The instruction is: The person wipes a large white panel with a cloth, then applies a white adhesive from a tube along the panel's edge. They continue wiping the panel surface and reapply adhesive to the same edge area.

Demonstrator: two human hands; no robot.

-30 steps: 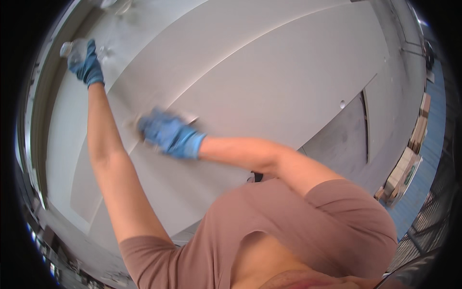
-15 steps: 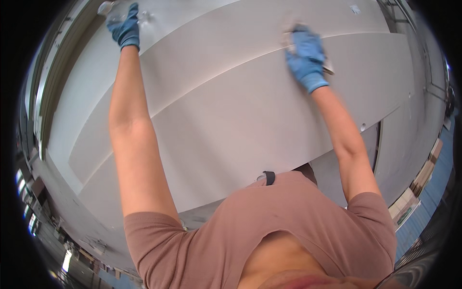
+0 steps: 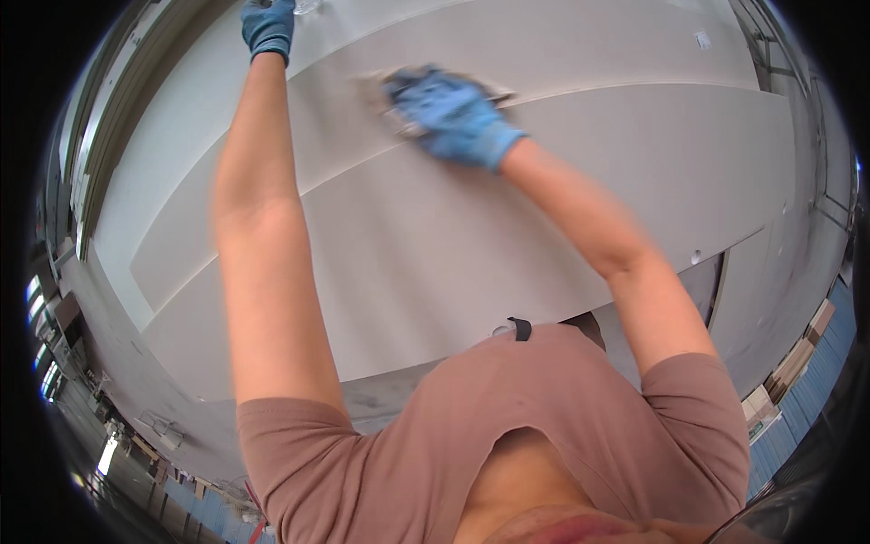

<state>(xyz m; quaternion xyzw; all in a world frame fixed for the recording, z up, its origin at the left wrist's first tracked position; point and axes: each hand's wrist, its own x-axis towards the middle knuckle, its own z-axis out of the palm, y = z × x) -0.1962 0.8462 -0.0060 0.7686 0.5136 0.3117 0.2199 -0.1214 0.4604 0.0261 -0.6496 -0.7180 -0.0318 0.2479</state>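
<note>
I press my right hand [image 3: 450, 116], in its blue glove, flat over a thin sanding pad [image 3: 399, 100], fingers spread to bear evenly on the upper white panel [image 3: 562, 45], just above its seam with the lower panel [image 3: 507, 236]. The pad's long axis follows that seam. My left hand [image 3: 268, 25] braces at the panel's far edge; I cannot tell its grip.

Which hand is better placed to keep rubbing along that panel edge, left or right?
Right, probably. The right hand lies flat on the pad, pressed on the upper white panel by its edge. The left hand is stretched out to the far top edge, away from the pad.
</note>
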